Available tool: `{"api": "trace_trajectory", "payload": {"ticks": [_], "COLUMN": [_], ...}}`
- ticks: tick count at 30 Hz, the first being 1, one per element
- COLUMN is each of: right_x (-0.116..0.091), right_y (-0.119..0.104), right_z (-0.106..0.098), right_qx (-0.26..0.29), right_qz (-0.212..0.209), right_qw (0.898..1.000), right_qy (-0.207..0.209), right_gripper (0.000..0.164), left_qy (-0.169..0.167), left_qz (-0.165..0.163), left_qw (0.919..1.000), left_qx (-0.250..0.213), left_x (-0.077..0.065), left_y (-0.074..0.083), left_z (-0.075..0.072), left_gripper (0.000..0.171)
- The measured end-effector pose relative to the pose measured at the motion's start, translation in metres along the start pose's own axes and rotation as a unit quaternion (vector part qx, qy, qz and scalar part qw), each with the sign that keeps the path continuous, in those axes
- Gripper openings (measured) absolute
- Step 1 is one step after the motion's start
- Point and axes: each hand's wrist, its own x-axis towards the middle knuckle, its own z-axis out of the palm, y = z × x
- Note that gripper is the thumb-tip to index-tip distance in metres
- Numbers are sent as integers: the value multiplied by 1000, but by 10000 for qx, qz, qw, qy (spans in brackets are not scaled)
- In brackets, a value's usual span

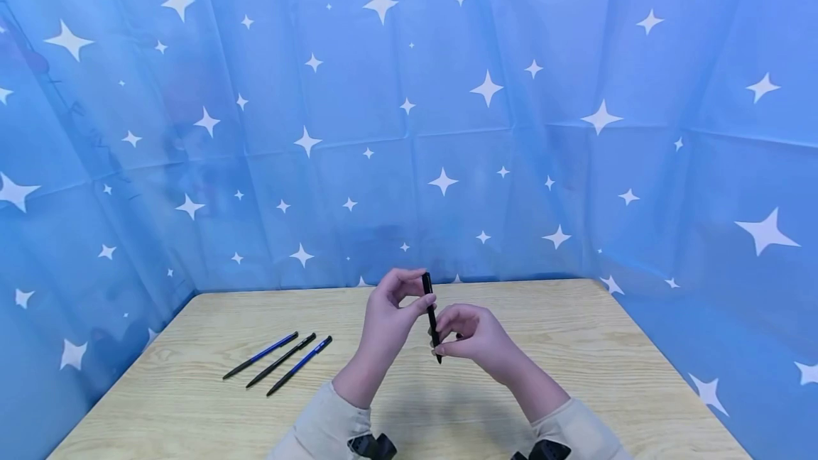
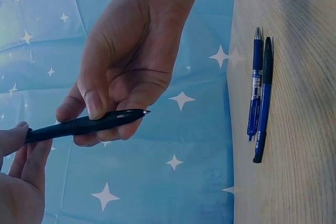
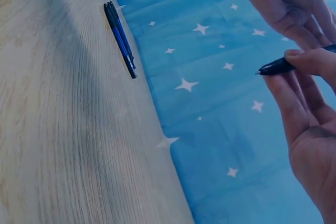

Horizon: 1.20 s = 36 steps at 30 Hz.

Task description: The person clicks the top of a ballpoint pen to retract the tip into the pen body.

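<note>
Above the table both hands hold one black pen, tilted nearly upright with its tip pointing down. My left hand pinches the upper end between thumb and fingers. Lower down, near the tip, my right hand pinches the barrel with its thumb and fingers. In the left wrist view the pen shows a bare pointed metal tip, with the right hand around the front part and the left hand at the back end. The right wrist view shows the same tip beyond the right thumb.
Three pens, blue and black, lie slanted side by side on the wooden table at the left. In the left wrist view, a blue pen and a blue pen with black ends lie together. A blue starred cloth hangs behind the table.
</note>
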Motion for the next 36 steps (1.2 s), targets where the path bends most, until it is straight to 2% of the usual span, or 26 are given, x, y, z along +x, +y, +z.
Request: {"api": "trace_trajectory", "payload": {"ticks": [5,9,16,21,26,32,36], "right_x": [-1,-2,-2,-4,-5,-9,-16], "right_y": [-1,-5,-15,-20,-21,-18,-11], "right_z": [-1,-2,-10,-21,-34,-49,-60], "right_qx": [-56,-113,-370,-437,-602,-650,-723], "right_qz": [18,104,38,245,515,787,992], "right_qw": [10000,9998,9985,9971,9955,9935,9913], "right_qy": [-43,-85,-391,-572,-529,-508,-469], "right_gripper": [22,23,31,33,35,38,38], "left_qy": [201,216,233,107,17,-249,-494], "left_qz": [-8,-29,-34,32,-120,-336,-347], "left_qw": [9997,9997,9997,9994,9977,9931,9861], "left_qx": [123,138,66,319,667,1097,1548], "left_x": [-1,-1,1,2,1,-9,-16], "left_y": [0,2,6,8,5,-6,-17], "left_z": [0,-1,-5,-13,-21,-32,-41], "left_gripper": [30,30,43,44,42,41,39]}}
